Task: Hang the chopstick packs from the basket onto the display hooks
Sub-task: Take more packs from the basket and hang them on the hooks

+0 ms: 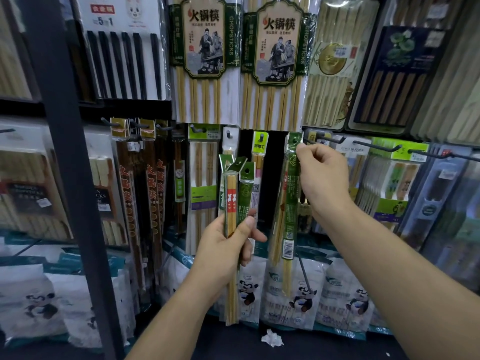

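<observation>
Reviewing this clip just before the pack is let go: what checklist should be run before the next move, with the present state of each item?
1. Right hand pinches the green pack at its top: ok.
2. Pack's hole is over the hook: cannot tell, the fingers hide it.
3. Green pack hangs roughly upright: ok.
4. Left hand grips the spare packs: ok.
5. Spare packs are apart from the green pack: ok.

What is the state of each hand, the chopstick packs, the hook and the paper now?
Bundle of packs: upright, held, not yet hung.
Left-hand grip: curled round that bundle.
Green pack: hangs down; whether on a hook, cannot tell.
Right-hand grip: pinches its top tab.
Long hook: front part bare.
Crumpled paper: lies loose below.
</observation>
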`<move>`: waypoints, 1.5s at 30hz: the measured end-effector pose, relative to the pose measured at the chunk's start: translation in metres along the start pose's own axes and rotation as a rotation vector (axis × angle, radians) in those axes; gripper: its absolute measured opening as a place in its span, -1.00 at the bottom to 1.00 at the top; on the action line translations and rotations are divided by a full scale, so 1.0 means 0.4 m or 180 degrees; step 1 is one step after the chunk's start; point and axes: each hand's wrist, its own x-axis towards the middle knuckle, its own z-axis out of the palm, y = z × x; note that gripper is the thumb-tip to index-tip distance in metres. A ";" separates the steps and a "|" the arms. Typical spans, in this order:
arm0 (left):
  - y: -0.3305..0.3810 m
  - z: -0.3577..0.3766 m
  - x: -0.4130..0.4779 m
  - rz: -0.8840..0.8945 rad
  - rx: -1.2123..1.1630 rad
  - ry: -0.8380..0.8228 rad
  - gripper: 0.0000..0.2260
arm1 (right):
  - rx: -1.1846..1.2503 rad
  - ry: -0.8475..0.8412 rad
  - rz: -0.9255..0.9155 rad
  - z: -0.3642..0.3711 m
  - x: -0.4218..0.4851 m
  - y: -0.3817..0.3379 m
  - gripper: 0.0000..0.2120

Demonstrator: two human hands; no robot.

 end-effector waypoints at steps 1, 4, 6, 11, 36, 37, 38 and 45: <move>-0.002 0.000 0.000 -0.0009 -0.0047 -0.0051 -0.82 | 0.0019 0.0023 0.0005 0.001 0.001 0.001 -0.62; -0.006 -0.002 -0.001 -0.0060 -0.0069 -0.0179 -0.77 | 0.0080 0.0088 0.0036 -0.001 0.003 0.004 -0.63; -0.009 -0.003 -0.001 -0.0081 -0.0064 -0.0260 -0.71 | 0.0127 0.0098 0.0053 -0.002 0.004 0.003 -0.66; -0.013 -0.003 0.001 -0.0110 -0.0138 -0.0302 -0.65 | 0.0104 0.0061 -0.0040 0.000 0.007 -0.001 -0.64; -0.009 0.018 -0.007 -0.0126 0.0068 -0.0133 -0.62 | -0.0072 -0.0817 -0.0033 0.024 -0.148 0.008 -0.78; -0.012 0.020 -0.007 -0.0120 0.0046 -0.0123 -0.64 | 0.0016 -0.0761 0.0048 0.025 -0.146 0.008 -0.78; -0.015 0.020 -0.007 -0.0110 0.0071 -0.0090 -0.67 | 0.0109 -0.0673 0.0106 0.024 -0.142 0.007 -0.77; -0.011 0.008 0.001 -0.0130 0.0301 0.0187 -0.65 | 0.0167 0.0038 0.0073 0.001 -0.049 -0.018 -0.70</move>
